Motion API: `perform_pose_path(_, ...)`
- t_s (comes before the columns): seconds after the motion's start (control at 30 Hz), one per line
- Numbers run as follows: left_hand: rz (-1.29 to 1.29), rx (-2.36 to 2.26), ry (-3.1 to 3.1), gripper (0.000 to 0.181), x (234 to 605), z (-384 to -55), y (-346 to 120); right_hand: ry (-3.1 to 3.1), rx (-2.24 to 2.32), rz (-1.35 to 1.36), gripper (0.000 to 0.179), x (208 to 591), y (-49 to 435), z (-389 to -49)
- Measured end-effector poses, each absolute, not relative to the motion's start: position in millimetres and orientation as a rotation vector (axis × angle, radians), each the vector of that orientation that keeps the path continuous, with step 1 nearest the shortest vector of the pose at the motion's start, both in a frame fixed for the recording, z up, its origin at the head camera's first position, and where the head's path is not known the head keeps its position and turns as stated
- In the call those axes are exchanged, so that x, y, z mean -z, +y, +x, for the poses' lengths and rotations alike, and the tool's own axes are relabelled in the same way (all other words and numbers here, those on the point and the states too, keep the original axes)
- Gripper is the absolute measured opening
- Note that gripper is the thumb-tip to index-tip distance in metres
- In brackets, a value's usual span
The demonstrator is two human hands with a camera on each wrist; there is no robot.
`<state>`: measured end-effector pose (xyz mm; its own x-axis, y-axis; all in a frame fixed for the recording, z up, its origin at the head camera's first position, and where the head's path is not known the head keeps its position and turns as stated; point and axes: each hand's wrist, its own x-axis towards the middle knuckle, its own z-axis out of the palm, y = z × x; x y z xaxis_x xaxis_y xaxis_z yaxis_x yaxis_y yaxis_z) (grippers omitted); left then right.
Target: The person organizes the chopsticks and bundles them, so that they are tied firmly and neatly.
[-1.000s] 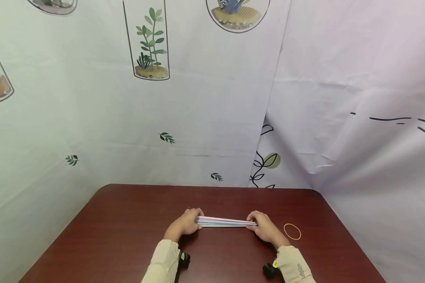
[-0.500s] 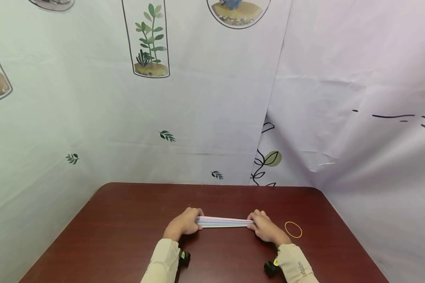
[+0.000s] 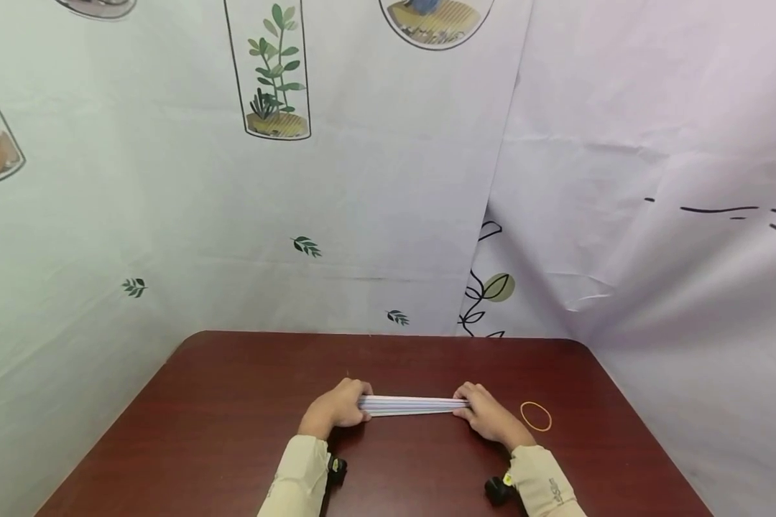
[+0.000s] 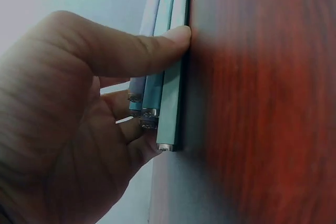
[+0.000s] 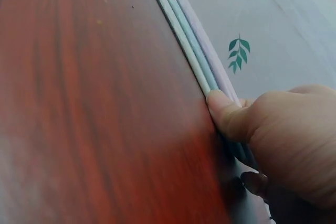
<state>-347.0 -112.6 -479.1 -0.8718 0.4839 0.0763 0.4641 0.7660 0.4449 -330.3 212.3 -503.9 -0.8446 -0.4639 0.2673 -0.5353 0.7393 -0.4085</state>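
A bundle of slim pastel chopsticks lies crosswise between both hands, thicker at the left and narrower at the right. My left hand grips the thick end. In the left wrist view the thumb presses across green, blue and lilac chopsticks, whose square, silvery butts stick out unevenly below it. At the thin end, my right hand pinches the bundle. The right wrist view shows its thumb against the cream, blue and lilac sticks; their tips are hidden by the hand.
An orange rubber band lies just right of the right hand on the dark red-brown table. Behind the table hangs a white printed cloth with plant drawings. Black wrist cameras sit at the cream sleeves.
Both hands keep their grip, with the bundle in nearly the same place. The right hand's fingers have shifted slightly at the thin end. The head view has tilted down a little.
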Motion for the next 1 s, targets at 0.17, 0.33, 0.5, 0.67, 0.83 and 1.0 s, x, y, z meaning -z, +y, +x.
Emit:
perform_pose_path(0.17, 0.785, -0.709, 2.923, 0.014, 477.1, -346.5, -113.0, -2.801, -0.662, 0.813, 0.005, 503.9, 211.1, -331.1)
perform_pose_path(0.33, 0.829, -0.767, 2.900, 0.011, 474.3, -347.0, -115.6, -2.813, -0.646, 0.826, 0.004, 497.8, 211.0, -328.5)
perform_pose_path(0.5, 0.972, -1.021, 2.866, 0.012, 449.2, -342.8, -122.4, -2.763, -0.943, 0.885, 0.004, 464.7, 218.1, -322.6)
perform_pose_path(0.67, 1.133, -1.272, 2.799, 0.021, 417.3, -331.7, -123.3, -2.496, -1.397, 0.970, 0.012, 423.2, 229.2, -308.9)
perform_pose_path(0.83, 1.140, -1.389, 2.726, 0.024, 397.3, -322.0, -117.9, -2.237, -1.571, 1.049, 0.018, 405.0, 226.9, -301.6)
perform_pose_path(1.0, 1.066, -1.508, 2.665, 0.027, 389.1, -314.4, -115.1, -2.210, -1.543, 0.952, 0.015, 406.5, 214.5, -301.4)
